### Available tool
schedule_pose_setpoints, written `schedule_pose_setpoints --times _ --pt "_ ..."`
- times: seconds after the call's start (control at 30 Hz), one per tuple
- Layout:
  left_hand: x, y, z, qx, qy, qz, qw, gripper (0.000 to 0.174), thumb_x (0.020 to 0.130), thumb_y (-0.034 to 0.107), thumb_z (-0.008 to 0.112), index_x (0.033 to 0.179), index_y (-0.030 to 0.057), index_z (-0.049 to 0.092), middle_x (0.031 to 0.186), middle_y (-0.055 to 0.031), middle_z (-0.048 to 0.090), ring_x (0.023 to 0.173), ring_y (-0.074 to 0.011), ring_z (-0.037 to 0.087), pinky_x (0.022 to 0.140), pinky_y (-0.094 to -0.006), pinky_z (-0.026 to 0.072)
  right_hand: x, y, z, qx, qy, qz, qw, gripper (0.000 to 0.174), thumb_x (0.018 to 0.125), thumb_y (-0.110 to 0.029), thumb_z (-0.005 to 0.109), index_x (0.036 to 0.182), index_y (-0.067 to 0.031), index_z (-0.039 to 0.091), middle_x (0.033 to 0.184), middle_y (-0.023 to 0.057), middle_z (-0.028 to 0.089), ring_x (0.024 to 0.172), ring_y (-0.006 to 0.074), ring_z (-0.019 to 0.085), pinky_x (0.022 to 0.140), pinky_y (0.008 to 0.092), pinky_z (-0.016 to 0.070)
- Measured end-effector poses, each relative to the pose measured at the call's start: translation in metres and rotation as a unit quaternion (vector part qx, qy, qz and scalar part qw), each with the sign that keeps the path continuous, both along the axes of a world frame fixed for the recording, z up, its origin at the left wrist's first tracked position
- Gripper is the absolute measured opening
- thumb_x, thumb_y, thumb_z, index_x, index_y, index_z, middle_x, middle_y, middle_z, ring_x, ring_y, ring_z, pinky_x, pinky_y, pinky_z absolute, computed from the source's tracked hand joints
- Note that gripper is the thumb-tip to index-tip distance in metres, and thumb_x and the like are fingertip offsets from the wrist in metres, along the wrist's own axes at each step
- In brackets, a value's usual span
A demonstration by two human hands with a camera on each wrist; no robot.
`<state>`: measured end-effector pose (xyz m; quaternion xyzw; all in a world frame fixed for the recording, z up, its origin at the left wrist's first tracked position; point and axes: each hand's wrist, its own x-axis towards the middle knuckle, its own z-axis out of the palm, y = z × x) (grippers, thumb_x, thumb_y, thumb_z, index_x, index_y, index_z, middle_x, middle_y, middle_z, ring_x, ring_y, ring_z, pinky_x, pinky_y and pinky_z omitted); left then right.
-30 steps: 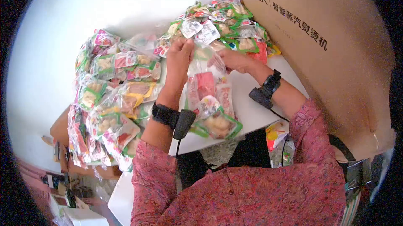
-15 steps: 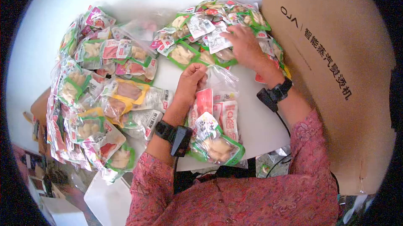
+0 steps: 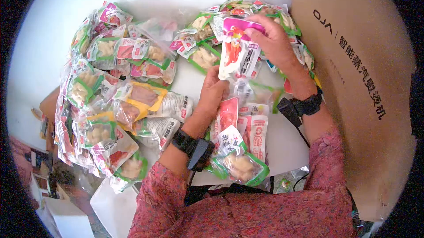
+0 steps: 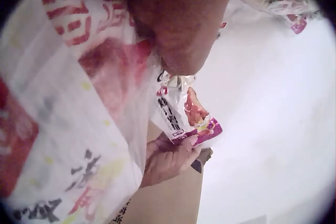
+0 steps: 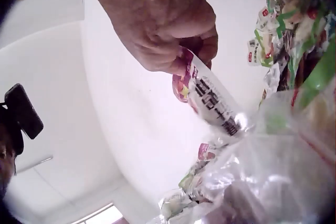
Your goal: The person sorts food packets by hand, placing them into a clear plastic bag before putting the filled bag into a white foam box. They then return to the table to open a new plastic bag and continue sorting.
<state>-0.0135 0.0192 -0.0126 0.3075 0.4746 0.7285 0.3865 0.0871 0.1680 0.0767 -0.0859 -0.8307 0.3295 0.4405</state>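
My right hand [image 3: 278, 43] pinches a white snack packet [image 3: 238, 54] by its purple top end, with fingers on one face and thumb on the other. The packet hangs tilted, its lower end at the mouth of a clear plastic bag [image 3: 247, 88]. At the left side of that mouth, my left hand [image 3: 214, 90] grips the bag's edge. Inside the bag lie red-and-white packets [image 3: 254, 136] and a green-edged packet [image 3: 240, 167] of pale pieces. From the left wrist, the held packet [image 4: 176, 111] appears beyond my left hand [image 4: 178, 19], whose fingertips are hidden.
Filled clear bags of similar packets [image 3: 104, 136] are heaped on the left of the white table [image 3: 287, 149]. A loose pile of packets [image 3: 203, 57] lies at the back. A large cardboard box [image 3: 353, 105] stands along the right side.
My right hand left the bag's mouth, reached to the back pile, and now holds a purple-topped packet over the bag. My left hand has kept its grip on the bag's edge.
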Motion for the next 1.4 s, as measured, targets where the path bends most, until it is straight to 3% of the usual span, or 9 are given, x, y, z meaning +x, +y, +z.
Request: schedule_pose_setpoints --times 0.23,0.3,0.43,0.5,0.6,0.7,0.8,1.03,1.4 --pt "0.019 -0.007 0.012 0.009 -0.030 -0.046 0.998 0.041 0.076 0.001 0.044 0.117 0.0044 0.039 0.078 0.0022 0.051 0.052 -0.0022 0.036 0.045 -0.0165 0.0300 -0.011 -0.003 -0.009 -0.197 0.061 0.146 0.968 0.022 0.080 -0.015 0.055 0.096 0.0004 0.056 0.083 0.0062 0.058 0.071 0.0111 0.054 0.065 0.0250 0.0452" --pt "0.020 -0.007 0.010 -0.007 -0.030 -0.067 0.997 0.039 0.078 0.002 0.045 0.117 0.0043 0.040 0.079 0.0018 0.052 0.052 -0.0014 0.035 0.045 -0.0167 0.0299 -0.014 -0.002 -0.011 -0.391 0.091 0.247 0.882 0.021 0.081 -0.016 0.055 0.093 0.0007 0.056 0.082 0.0043 0.058 0.072 0.0088 0.053 0.065 0.0234 0.0445" --pt "0.018 -0.005 0.006 -0.014 -0.085 -0.075 0.993 0.038 0.079 0.003 0.045 0.117 0.0049 0.042 0.083 0.0009 0.054 0.056 -0.0030 0.044 0.049 -0.0185 0.0393 -0.026 0.007 -0.037 -0.274 0.051 0.201 0.939 0.024 0.080 -0.022 0.057 0.090 -0.0003 0.056 0.078 0.0026 0.058 0.071 0.0083 0.052 0.064 0.0234 0.0435" --pt "0.018 -0.010 0.011 0.010 -0.129 -0.083 0.988 0.032 0.084 0.010 0.047 0.115 0.0060 0.044 0.087 0.0000 0.055 0.066 -0.0069 0.053 0.060 -0.0224 0.0477 -0.031 0.003 -0.047 -0.294 0.053 0.221 0.928 0.025 0.080 -0.023 0.057 0.090 -0.0004 0.056 0.078 0.0025 0.058 0.071 0.0089 0.052 0.064 0.0239 0.0433" --pt "0.026 -0.007 0.018 -0.072 -0.033 -0.021 0.997 0.037 0.086 0.034 0.047 0.113 0.0099 0.042 0.093 -0.0001 0.054 0.078 -0.0095 0.054 0.061 -0.0219 0.0427 -0.038 -0.001 -0.063 -0.305 0.051 0.224 0.924 0.025 0.080 -0.024 0.056 0.090 -0.0011 0.057 0.078 0.0014 0.058 0.071 0.0101 0.052 0.065 0.0246 0.0428" --pt "0.026 -0.005 0.021 -0.066 -0.058 -0.002 0.996 0.042 0.085 0.041 0.048 0.114 0.0107 0.042 0.093 0.0015 0.053 0.078 -0.0082 0.054 0.060 -0.0212 0.0422 -0.032 -0.009 -0.064 -0.331 0.061 0.248 0.909 0.025 0.080 -0.022 0.055 0.093 -0.0009 0.057 0.079 0.0011 0.059 0.072 0.0102 0.053 0.067 0.0246 0.0429" --pt "0.015 -0.002 0.005 -0.048 -0.077 -0.014 0.996 0.041 0.086 0.040 0.048 0.114 0.0106 0.042 0.095 0.0017 0.054 0.078 -0.0064 0.053 0.058 -0.0194 0.0406 -0.028 -0.013 -0.058 -0.359 -0.021 0.273 0.892 0.024 0.080 -0.021 0.055 0.094 -0.0010 0.057 0.080 0.0012 0.059 0.072 0.0092 0.052 0.067 0.0243 0.0429" --pt "0.006 -0.003 -0.007 -0.057 -0.054 -0.069 0.995 0.032 0.084 0.027 0.054 0.109 0.0084 0.046 0.091 -0.0028 0.059 0.065 -0.0069 0.055 0.051 -0.0169 0.0421 -0.029 -0.012 -0.063 -0.286 0.056 0.171 0.941 0.017 0.078 -0.020 0.057 0.077 -0.0032 0.054 0.068 0.0014 0.056 0.060 0.0061 0.048 0.055 0.0245 0.0405" --pt "0.023 -0.009 0.014 -0.014 -0.115 -0.080 0.990 0.030 0.085 0.023 0.053 0.110 0.0072 0.046 0.096 -0.0035 0.058 0.073 -0.0073 0.056 0.057 -0.0192 0.0467 -0.019 -0.018 -0.056 -0.267 0.054 0.162 0.949 0.021 0.082 -0.024 0.053 0.081 -0.0030 0.055 0.070 0.0009 0.053 0.066 0.0083 0.047 0.061 0.0244 0.0404"
